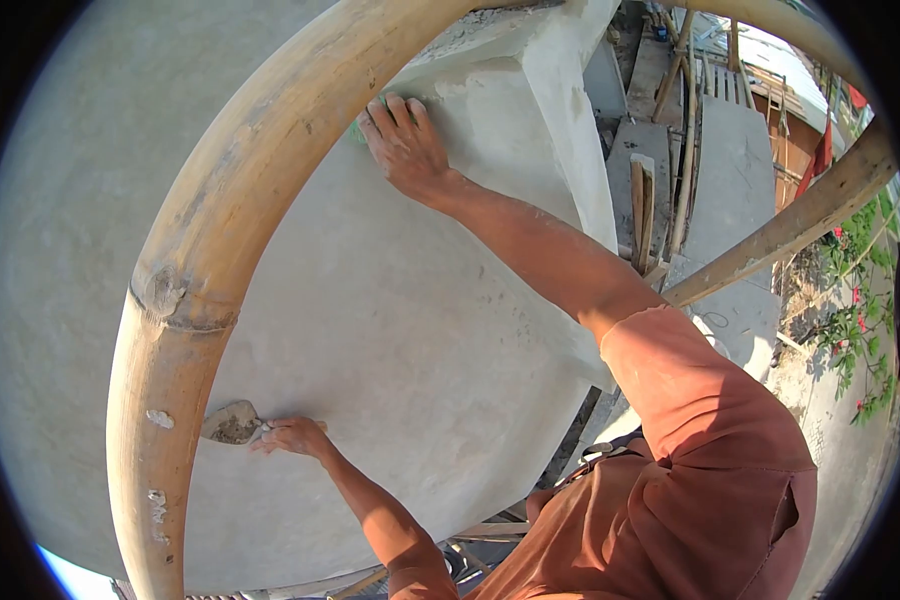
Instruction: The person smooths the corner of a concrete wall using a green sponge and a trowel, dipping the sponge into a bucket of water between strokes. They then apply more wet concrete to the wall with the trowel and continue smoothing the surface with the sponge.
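My right hand [406, 148] presses against the grey plastered surface [400, 290] near its raised edge. Its fingers are bent over something green, perhaps a sponge [358, 131], mostly hidden beneath them and behind the bamboo. Lower down, my left hand [295, 438] is closed around the handle of a small trowel [232, 424]. Grey-brown mortar covers the trowel's blade, which lies close to the plaster; whether it touches cannot be made out. Part of the blade's far end passes behind the bamboo pole.
A thick bamboo pole [195, 270] crosses in front of the plaster, close to both hands. Another pole [790, 225] slants behind my right arm. Boards and timber [642, 205] lie at the upper right, with flowering plants [855, 320] far below on the right.
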A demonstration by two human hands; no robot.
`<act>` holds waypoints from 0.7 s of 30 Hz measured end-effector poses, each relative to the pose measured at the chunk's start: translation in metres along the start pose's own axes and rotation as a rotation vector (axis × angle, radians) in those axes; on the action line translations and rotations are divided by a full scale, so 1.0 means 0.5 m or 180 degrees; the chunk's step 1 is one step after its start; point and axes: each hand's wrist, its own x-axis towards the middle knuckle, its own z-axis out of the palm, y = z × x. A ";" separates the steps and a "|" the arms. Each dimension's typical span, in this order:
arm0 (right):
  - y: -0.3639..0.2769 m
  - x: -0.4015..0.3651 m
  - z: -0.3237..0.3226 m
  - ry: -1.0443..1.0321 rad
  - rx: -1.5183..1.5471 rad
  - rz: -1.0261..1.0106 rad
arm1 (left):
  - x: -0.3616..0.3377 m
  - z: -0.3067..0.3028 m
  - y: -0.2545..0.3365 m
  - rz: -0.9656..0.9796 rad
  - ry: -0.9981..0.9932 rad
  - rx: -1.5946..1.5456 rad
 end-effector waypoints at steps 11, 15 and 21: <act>-0.023 -0.042 0.002 -0.0475 0.0065 0.0021 | -0.003 -0.017 0.017 -0.0050 -0.0047 -0.0119; -0.013 -0.015 0.011 -0.0084 -0.0138 -0.0165 | -0.006 -0.020 0.023 -0.0125 -0.0108 -0.0147; -0.015 -0.021 0.021 -0.0606 -0.0459 -0.0495 | -0.010 -0.032 0.037 -0.0200 -0.0165 -0.0322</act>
